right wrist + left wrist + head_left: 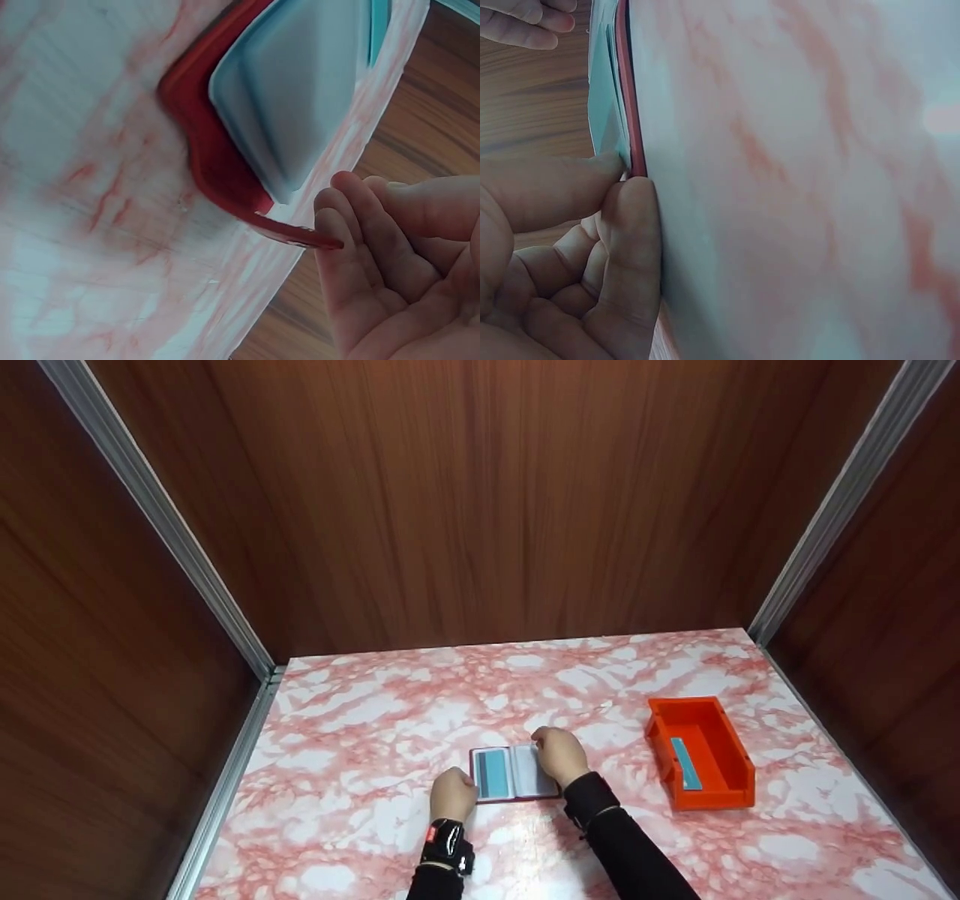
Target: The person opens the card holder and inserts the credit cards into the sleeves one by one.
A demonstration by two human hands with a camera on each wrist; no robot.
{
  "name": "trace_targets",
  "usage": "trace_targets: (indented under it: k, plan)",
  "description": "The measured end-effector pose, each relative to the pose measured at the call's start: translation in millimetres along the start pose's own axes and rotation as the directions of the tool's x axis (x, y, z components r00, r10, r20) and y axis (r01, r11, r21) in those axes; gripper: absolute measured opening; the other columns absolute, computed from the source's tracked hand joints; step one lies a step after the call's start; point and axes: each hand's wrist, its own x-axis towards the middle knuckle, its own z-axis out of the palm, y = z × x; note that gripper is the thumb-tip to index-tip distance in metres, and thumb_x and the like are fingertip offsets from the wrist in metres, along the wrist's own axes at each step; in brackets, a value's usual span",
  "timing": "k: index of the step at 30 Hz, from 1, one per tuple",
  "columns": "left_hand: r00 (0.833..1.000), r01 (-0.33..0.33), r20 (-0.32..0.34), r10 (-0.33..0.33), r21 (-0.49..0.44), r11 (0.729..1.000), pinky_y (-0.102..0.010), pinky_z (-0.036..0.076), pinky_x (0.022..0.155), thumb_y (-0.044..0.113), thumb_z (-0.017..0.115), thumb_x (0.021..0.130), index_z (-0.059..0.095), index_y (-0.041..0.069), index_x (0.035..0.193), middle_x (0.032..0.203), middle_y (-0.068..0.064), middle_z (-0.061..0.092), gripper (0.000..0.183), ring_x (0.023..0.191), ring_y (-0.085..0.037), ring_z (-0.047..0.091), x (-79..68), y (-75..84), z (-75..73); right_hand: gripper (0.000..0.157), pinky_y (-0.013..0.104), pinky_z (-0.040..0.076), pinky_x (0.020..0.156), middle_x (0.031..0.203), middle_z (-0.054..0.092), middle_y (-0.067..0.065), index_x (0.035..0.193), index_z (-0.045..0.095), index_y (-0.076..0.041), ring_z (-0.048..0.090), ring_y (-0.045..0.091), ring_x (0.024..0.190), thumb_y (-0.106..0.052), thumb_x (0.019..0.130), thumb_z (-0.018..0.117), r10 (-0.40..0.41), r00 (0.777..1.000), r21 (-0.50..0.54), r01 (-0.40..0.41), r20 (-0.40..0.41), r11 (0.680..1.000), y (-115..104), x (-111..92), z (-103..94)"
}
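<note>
A red-covered card holder (513, 772) lies spread on the table, with clear plastic sleeves inside. A teal card (493, 774) with a dark stripe shows in its left sleeve. My left hand (453, 795) pinches the holder's left edge between thumb and bent index finger, the red cover (628, 97) showing just beyond the fingertips in the left wrist view. Over the right page is my right hand (561, 754). In the right wrist view its fingers touch the bent-up edge of the red cover (217, 169), beside a pale sleeve (300, 90), with no grip visible.
An orange bin (739, 799) stands to the right on the pink-and-white marbled table (360, 810), with a teal card (686, 765) leaning inside it. Brown wood panels (480, 510) and metal posts (240, 637) enclose the back and sides.
</note>
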Motion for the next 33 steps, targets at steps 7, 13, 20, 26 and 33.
trace_targets:
  k: [7,13,20,26,33]
  plan:
    - [1.0,0.005,-0.008,-0.005,-0.004,1.0,-0.042,0.049,0.065,0.0,0.07,0.068,0.063,0.005,0.067,0.065,-0.006,0.062,0.008,0.065,-0.03,0.061,0.3,-1.0,1.0,0.013,0.045,0.054,0.076,0.087,0.072,0.013,0.091,0.073,0.0,0.068,0.036,0.084,0.005,0.084,0.063,-0.006,1.0,-0.015,0.006,0.005,1.0,4.2,-1.0,1.6]
    - [1.0,0.02,-0.009,-0.02,-0.002,1.0,-0.043,0.049,0.065,0.001,0.072,0.067,0.061,0.007,0.067,0.066,-0.006,0.061,0.013,0.065,-0.029,0.06,-0.1,-1.2,1.6,0.013,0.046,0.053,0.076,0.087,0.072,0.014,0.09,0.074,0.0,0.068,0.036,0.084,0.004,0.085,0.063,-0.009,1.0,-0.024,0.009,0.006,1.0,5.5,-0.2,5.1]
    - [1.0,0.022,-0.011,-0.022,0.0,1.0,-0.043,0.048,0.064,0.001,0.074,0.068,0.06,0.007,0.067,0.066,-0.006,0.061,0.015,0.064,-0.029,0.06,-0.3,-0.3,1.5,0.015,0.045,0.053,0.073,0.084,0.071,0.013,0.088,0.074,-0.002,0.068,0.035,0.08,0.005,0.083,0.061,-0.018,0.999,-0.061,0.02,0.031,0.998,5.0,-0.3,7.8]
    - [0.999,0.032,-0.003,-0.032,-0.012,0.999,-0.042,0.048,0.064,0.0,0.073,0.068,0.06,0.006,0.067,0.066,-0.006,0.061,0.014,0.064,-0.029,0.059,-0.5,0.3,0.7,0.016,0.045,0.053,0.072,0.084,0.071,0.014,0.09,0.074,-0.003,0.068,0.035,0.08,0.005,0.083,0.061,-0.008,0.998,-0.087,0.014,0.062,0.996,3.5,-2.8,8.6]
    - [1.0,0.022,-0.006,-0.022,-0.01,1.0,-0.042,0.049,0.064,0.0,0.071,0.069,0.062,0.006,0.068,0.066,-0.006,0.062,0.011,0.065,-0.028,0.06,-0.4,1.0,-0.3,0.017,0.045,0.053,0.068,0.08,0.07,0.013,0.087,0.074,-0.005,0.067,0.035,0.076,0.006,0.079,0.062,-0.028,0.997,-0.1,0.035,0.07,0.994,1.8,-4.5,8.3]
